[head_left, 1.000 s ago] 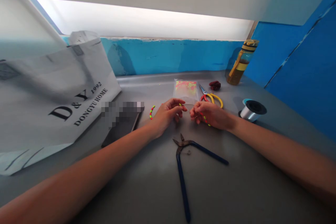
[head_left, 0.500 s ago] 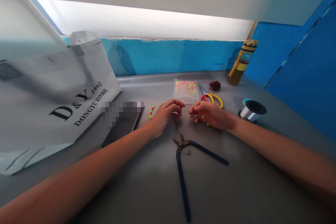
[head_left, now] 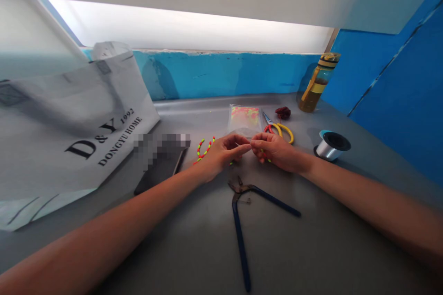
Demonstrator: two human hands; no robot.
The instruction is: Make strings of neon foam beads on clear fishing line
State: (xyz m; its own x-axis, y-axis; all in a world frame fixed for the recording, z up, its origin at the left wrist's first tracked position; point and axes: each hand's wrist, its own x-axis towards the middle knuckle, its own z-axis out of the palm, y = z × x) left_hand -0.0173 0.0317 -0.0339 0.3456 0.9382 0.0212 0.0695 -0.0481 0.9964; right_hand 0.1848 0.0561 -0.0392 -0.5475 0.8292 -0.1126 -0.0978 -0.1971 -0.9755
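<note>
My left hand (head_left: 226, 153) and my right hand (head_left: 275, 150) meet at the fingertips over the middle of the grey table. The left thumb and forefinger are pinched together, and what lies between them is too small to make out. Curled fingers of my right hand hold a beaded strand (head_left: 266, 156) of red and yellow-green beads, partly hidden by the hand. More of these beads (head_left: 200, 147) lie in a curve left of my left hand. Just behind the hands is a clear bag of pink and yellow beads (head_left: 245, 117).
Blue-handled pliers (head_left: 241, 226) lie spread in front. Yellow and red scissors (head_left: 285, 132), a dark red item (head_left: 283, 112), a wire spool (head_left: 330, 145) and a bottle (head_left: 316, 85) stand or lie right. Left are a phone (head_left: 155, 177) and a white bag (head_left: 114, 101).
My hands have come together, their fingertips now meeting. My left fingers have closed into a pinch. More of the beaded strand shows beside my left hand.
</note>
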